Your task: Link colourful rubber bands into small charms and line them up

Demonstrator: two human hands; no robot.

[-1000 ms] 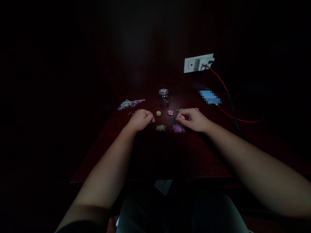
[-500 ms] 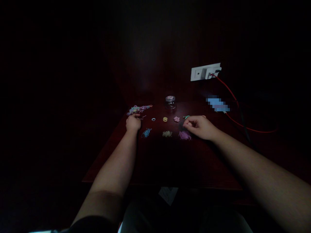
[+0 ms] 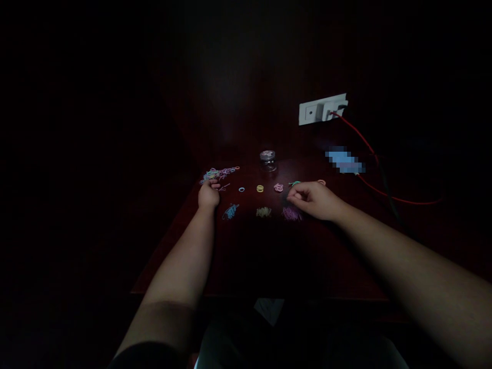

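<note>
Small elastic bands lie sorted by colour on a dark red table. My left hand rests at the near edge of a mixed pile of bands, its visible fingers apart and no band plainly held. My right hand is closed in a pinch just above and right of the purple bands; whatever its fingertips hold is hidden. Between the hands are a light-blue band, yellow bands and pink bands. Green bands and an orange band show behind my right hand. Nearer me lie blue bands and pale yellowish bands.
A clear lidded jar stands at the back of the table. On the wall is a white socket plate with a plugged-in adapter. Its red cable runs down to a blurred-out blue object at the right.
My left hand has shifted slightly, its fingers spreading a little at the pile's edge. The right hand stays pinched in nearly the same place. The view has tilted slightly.
</note>
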